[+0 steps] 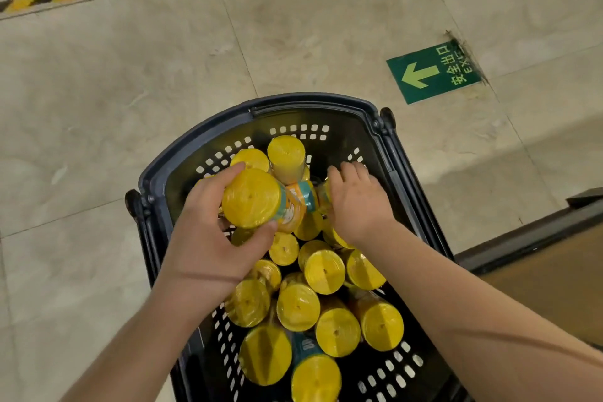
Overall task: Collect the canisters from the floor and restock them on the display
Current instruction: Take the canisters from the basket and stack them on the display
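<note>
Head view: a yellow-lidded cylindrical canister (261,202), likely light, rigid and slick, is clasped round its lid end by the left hand (208,238), while the right hand (355,202) fingers' closure cannot be told.

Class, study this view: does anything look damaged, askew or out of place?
Yes. The green exit sign stuck on the floor sits crooked to the tile joints, and its far corner looks frayed, with dark cracking beside it. The canisters lie jumbled at mixed angles in the basket, not stacked.
</note>
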The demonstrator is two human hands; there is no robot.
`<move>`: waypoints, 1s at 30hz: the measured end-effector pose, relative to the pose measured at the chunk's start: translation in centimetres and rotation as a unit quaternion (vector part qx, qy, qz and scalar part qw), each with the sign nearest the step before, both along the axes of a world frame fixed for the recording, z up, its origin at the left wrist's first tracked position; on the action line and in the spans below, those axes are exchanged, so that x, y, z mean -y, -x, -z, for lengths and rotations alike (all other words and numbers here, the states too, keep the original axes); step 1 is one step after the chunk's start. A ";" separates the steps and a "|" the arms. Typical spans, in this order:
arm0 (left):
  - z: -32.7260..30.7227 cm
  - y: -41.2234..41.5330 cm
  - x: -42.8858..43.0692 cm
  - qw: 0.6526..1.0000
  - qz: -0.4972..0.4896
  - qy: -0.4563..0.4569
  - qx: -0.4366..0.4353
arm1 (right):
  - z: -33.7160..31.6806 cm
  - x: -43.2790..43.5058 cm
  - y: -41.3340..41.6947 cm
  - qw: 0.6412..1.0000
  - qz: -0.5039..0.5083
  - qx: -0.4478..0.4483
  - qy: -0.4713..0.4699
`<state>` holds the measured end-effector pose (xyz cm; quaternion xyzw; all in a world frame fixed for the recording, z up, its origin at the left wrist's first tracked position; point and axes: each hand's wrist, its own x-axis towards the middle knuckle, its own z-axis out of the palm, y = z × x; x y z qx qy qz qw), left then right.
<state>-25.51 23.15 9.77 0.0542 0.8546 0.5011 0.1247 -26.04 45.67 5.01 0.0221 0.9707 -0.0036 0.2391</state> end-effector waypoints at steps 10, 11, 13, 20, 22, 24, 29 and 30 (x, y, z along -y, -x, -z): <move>-1.5 0.5 2.2 0.999 -0.035 -0.020 -0.002 | -1.4 1.7 3.6 0.989 -0.035 0.090 -0.116; -1.9 0.7 2.5 0.999 -0.032 -0.026 -0.004 | -2.1 1.7 3.5 0.991 -0.027 0.081 -0.108; -3.1 0.9 3.0 0.998 -0.033 -0.046 -0.001 | -3.9 1.4 2.9 0.994 -0.014 0.058 -0.093; -11.3 0.8 3.5 0.998 -0.028 -0.040 -0.025 | -14.5 -0.8 0.4 0.995 0.062 -0.046 0.058; -14.8 0.8 3.4 0.999 -0.014 -0.030 -0.031 | -18.5 -1.4 -0.6 0.986 0.086 -0.079 0.118; -18.7 0.9 3.4 0.999 0.005 -0.020 -0.041 | -23.0 -1.6 -1.4 0.974 0.104 -0.108 0.171; -28.8 0.8 2.8 0.997 0.037 -0.002 -0.073 | -35.6 -2.5 -3.7 0.939 0.144 -0.171 0.261; -31.3 0.7 2.5 0.996 0.039 -0.005 -0.079 | -38.4 -2.6 -4.1 0.930 0.152 -0.185 0.280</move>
